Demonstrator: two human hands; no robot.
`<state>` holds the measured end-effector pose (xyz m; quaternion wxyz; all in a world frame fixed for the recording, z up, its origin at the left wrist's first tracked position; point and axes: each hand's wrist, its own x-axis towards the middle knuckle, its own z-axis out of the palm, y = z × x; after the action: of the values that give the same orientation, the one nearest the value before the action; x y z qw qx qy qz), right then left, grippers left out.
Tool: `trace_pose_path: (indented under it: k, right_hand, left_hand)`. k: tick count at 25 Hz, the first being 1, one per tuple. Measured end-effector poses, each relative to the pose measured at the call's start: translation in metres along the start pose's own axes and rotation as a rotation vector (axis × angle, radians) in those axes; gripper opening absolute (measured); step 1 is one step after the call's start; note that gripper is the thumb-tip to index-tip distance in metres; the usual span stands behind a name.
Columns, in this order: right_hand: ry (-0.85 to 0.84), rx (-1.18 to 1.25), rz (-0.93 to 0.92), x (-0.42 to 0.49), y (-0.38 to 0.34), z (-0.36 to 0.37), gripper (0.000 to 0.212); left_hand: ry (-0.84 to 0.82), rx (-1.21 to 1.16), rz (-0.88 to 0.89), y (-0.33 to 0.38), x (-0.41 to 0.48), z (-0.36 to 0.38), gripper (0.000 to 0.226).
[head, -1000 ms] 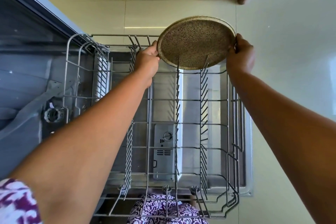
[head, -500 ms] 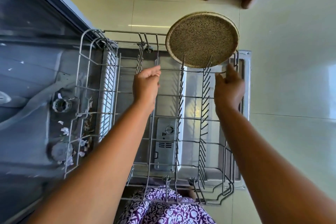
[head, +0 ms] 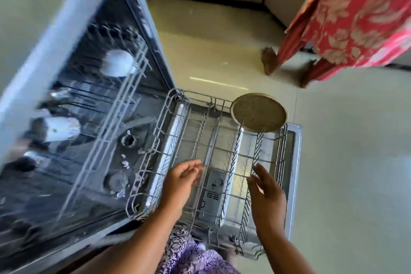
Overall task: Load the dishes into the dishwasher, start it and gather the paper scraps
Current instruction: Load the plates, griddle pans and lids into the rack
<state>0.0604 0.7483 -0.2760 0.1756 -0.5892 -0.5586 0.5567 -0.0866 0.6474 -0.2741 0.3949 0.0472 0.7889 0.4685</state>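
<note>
- Plate [head: 259,112]: round, with a speckled brown face and a paler raised rim. It stands on edge between tines at the far right corner of the rack [head: 155,140].
- Rack: grey wire, drawn out over the open door [head: 297,151].
- Left hand [head: 181,181]: over the near middle of the rack, with fingers [head: 193,169] loosely curled and slack, holding nothing. Blur hides whether the tips brush a wire.
- Right hand [head: 265,193]: over the rack's right side, palm turned inward. Its fingers [head: 260,173] are straight and spread, holding nothing. The tips are near a tine row, and contact cannot be told.
- Plate against fingers: well beyond both sets of fingertips, at the rack's far end, apart from both hands and more in line with the right hand.
- Scraps [head: 125,163]: small pale paper bits on the tub floor, left of the rack.
- Dispenser [head: 211,198]: grey, set in the door beneath the rack, between the two hands.
- Upper rack [head: 115,100]: inside the machine, blurred, carrying pale cups [head: 117,63].
- Second person: red floral garment [head: 355,13], far right, on pale floor tiles.
</note>
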Motion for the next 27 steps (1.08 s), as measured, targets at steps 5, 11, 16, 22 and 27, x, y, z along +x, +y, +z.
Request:
trace_pose_path:
  k: [5,11,16,22,27]
  right_hand:
    - [-0.141,-0.030,-0.218,-0.073,-0.084,-0.018,0.031]
    - [-0.352,0.011,-0.458,-0.164,-0.151,-0.012,0.033]
    - [-0.648,-0.023,-0.607,-0.256,-0.185,0.030,0.041]
    - [-0.964,-0.046,-0.765,-0.389,-0.201,0.110,0.045]
    - [-1.187,-0.040,-0.790,-0.512,-0.180,0.175,0.039]
  left_hand:
    - [0.059,-0.103,0.066,0.048,-0.101,-0.057,0.033]
    - [0.273,-0.233,0.211,0.083,-0.222,-0.142,0.027]
    - [0.538,-0.460,0.261,0.063,-0.329,-0.221,0.027]
    - [1.011,-0.773,0.292,-0.008,-0.449,-0.327,0.021]
    - [1.286,-0.858,0.259,-0.082,-0.544,-0.401,0.020]
